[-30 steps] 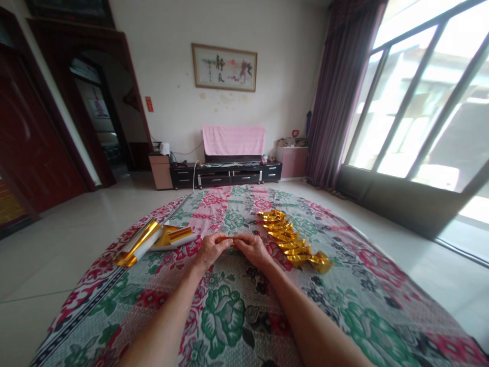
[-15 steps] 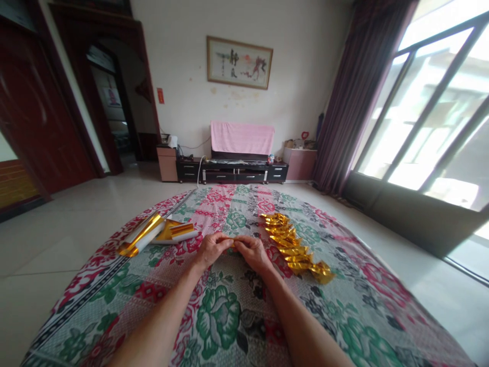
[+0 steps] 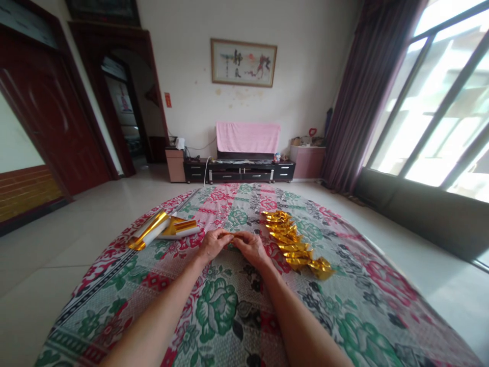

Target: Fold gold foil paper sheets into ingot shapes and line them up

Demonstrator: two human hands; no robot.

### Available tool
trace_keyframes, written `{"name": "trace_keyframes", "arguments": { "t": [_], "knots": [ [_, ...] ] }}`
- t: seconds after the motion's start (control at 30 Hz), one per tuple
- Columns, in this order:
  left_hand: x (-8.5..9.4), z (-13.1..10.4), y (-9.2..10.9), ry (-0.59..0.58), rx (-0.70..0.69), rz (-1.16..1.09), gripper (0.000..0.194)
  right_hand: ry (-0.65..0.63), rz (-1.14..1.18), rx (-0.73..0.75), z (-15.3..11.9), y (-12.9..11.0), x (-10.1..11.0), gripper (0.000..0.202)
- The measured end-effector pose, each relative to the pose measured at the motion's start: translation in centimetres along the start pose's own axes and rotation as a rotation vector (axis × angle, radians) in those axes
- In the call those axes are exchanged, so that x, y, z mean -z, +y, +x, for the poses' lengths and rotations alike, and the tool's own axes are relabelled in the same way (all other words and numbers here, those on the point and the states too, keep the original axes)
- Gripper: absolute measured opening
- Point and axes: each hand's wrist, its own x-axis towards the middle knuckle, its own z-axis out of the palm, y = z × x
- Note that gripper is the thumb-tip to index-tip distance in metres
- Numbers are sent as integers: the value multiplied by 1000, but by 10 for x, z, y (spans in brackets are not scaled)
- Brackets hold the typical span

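My left hand (image 3: 212,244) and my right hand (image 3: 249,246) meet over the middle of the patterned cloth (image 3: 217,306), fingertips pinched on a small strip of gold foil (image 3: 232,235). Most of the strip is hidden by the fingers. To the right of my right hand, several folded gold foil pieces (image 3: 289,236) lie in a slanting row. Left of my left hand rest two rolls of gold foil with white backing, one (image 3: 151,230) partly beside the other (image 3: 179,228).
The cloth covers a round surface. Beyond it stands a low black cabinet (image 3: 240,172) with a pink cloth (image 3: 248,136) above it. A purple curtain (image 3: 376,97) and windows are on the right, dark red doors (image 3: 49,112) on the left.
The view has swung slightly left. The fingers have shifted on the foil, and a little more of the strip shows between them. The row and the rolls lie as before.
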Motion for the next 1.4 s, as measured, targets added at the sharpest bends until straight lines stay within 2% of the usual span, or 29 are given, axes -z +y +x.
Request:
{"name": "trace_keyframes", "arguments": {
  "t": [0.4, 0.73, 0.87, 0.97, 1.1, 1.4],
  "knots": [
    [-5, 6, -2, 31, 63, 25, 28, 82, -95, 26, 7, 9, -2, 25],
    [-5, 5, 2, 24, 60, 88, 27, 111, -159, 85, 6, 10, -4, 22],
    [-3, 5, -1, 10, 18, 107, 27, 127, -175, 78, 6, 10, -5, 20],
    [-2, 5, -6, 5, -35, 141, 28, 131, -166, 68, 5, 8, -4, 20],
    [-1, 5, -9, -17, -39, 130, 31, 85, -169, 55, 2, 5, -2, 22],
    [-2, 1, -6, -12, -46, 132, 29, 77, -121, -4, -1, 0, -2, 23]
  ]
}}
